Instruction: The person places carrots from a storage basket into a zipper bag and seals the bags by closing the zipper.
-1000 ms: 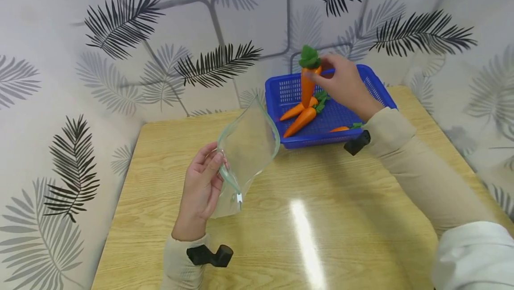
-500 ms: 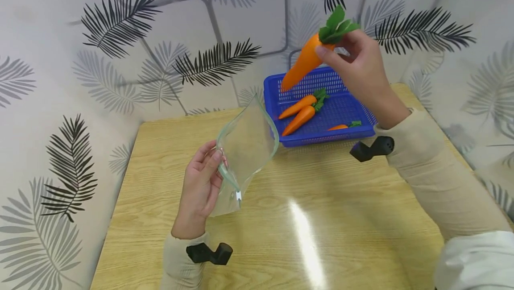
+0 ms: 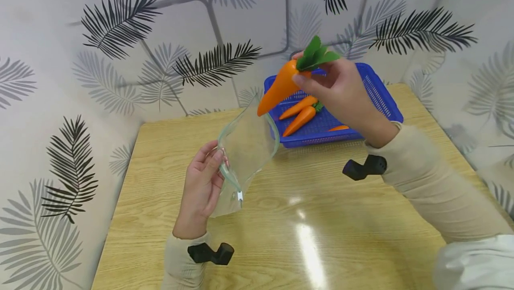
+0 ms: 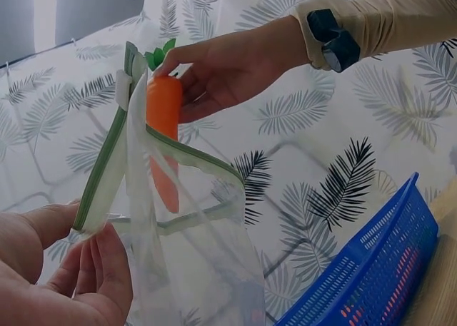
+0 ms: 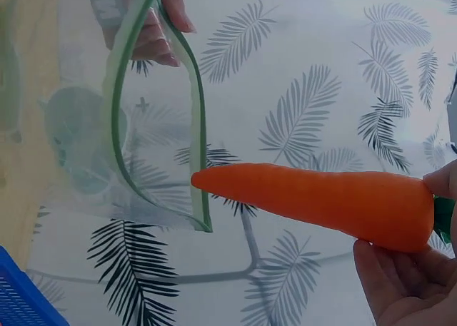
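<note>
My left hand (image 3: 202,183) pinches the rim of a clear zip bag (image 3: 249,142) with a green edge and a white slider (image 3: 239,196). The bag's mouth gapes open, as the right wrist view also shows. My right hand (image 3: 345,93) grips an orange carrot (image 3: 279,85) by its thick end, just below the green leaves (image 3: 315,55). The carrot slants down to the left, its tip near the upper end of the bag's mouth. In the left wrist view the carrot (image 4: 166,112) appears behind the bag's green rim.
A blue plastic basket (image 3: 321,139) stands at the back right of the wooden table (image 3: 168,147). Inside it lie two carrots (image 3: 300,119) side by side and a partly hidden third (image 3: 339,128). A leaf-patterned wall covering (image 3: 160,80) rises behind the table.
My right hand has lifted the carrot out of the basket, tilted it, then brought it down and left toward the bag. My left hand and the bag have hardly moved.
</note>
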